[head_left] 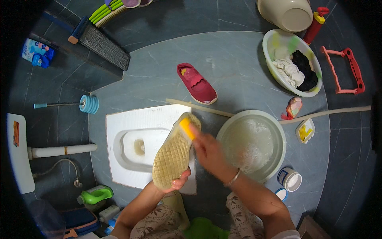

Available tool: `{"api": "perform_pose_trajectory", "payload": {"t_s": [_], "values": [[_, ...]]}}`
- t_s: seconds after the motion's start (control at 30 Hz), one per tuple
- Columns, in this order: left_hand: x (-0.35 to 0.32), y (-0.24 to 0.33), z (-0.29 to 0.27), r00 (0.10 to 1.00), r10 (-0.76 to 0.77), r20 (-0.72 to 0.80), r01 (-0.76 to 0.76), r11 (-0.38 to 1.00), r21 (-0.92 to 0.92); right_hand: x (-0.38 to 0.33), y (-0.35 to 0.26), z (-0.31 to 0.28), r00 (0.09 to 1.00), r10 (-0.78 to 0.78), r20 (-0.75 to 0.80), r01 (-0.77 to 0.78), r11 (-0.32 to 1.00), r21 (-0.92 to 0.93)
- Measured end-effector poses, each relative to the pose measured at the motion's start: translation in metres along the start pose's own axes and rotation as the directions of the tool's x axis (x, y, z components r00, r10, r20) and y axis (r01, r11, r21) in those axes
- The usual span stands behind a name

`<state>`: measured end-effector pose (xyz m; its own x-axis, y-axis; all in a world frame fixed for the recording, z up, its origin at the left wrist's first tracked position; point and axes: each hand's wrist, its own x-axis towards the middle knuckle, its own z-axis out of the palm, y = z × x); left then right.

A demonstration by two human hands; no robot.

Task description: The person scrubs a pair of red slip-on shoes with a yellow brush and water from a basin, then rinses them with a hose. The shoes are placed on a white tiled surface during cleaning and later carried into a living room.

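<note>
The person's left hand [179, 181] clamps its fingers on the heel of an upturned shoe [174, 153], while the right hand [207, 149], fingers closed on a yellow brush [187, 128], scrubs the sole near the toe. Judging by this, 1 shoe is mid-wash; the red shoe [197, 83] beyond the fingers looks untouched, and a basin of soapy water [254, 145] sits just right of them.

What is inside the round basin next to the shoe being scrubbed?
The round basin holds foamy, soapy water. The suds hide anything below the surface, and the right hand covers part of its left rim.
</note>
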<state>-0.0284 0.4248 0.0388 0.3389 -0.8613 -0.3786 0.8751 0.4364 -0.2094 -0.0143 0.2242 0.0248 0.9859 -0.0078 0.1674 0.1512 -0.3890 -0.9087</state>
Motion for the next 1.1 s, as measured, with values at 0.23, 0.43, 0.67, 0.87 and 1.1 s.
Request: {"api": "perform_pose_trajectory", "payload": {"t_s": [0.23,0.43,0.67,0.87,1.1], "values": [[0.007,0.0,0.007,0.959,0.277,-0.063,-0.281,0.956,-0.086,-0.021,-0.035,0.006,0.978,0.068,0.198,-0.058,0.997,-0.056],[0.015,0.013,0.0,0.792,0.583,-0.18,-0.541,0.808,0.234,-0.054,-0.062,0.024,0.95,0.039,0.31,-0.036,0.999,-0.015],[0.024,0.052,0.032,0.544,0.753,-0.37,-0.26,0.571,0.779,-0.058,0.017,-0.029,0.975,0.222,-0.023,-0.223,0.961,-0.162],[0.063,0.176,-0.041,0.331,0.921,-0.204,-0.025,0.225,0.974,-0.083,0.054,-0.084,0.833,0.534,-0.142,-0.55,0.776,-0.31],[0.107,0.189,-0.024,0.033,0.94,0.34,0.58,-0.296,0.759,-0.114,0.128,-0.103,0.817,0.551,-0.173,-0.545,0.639,-0.543]]}}
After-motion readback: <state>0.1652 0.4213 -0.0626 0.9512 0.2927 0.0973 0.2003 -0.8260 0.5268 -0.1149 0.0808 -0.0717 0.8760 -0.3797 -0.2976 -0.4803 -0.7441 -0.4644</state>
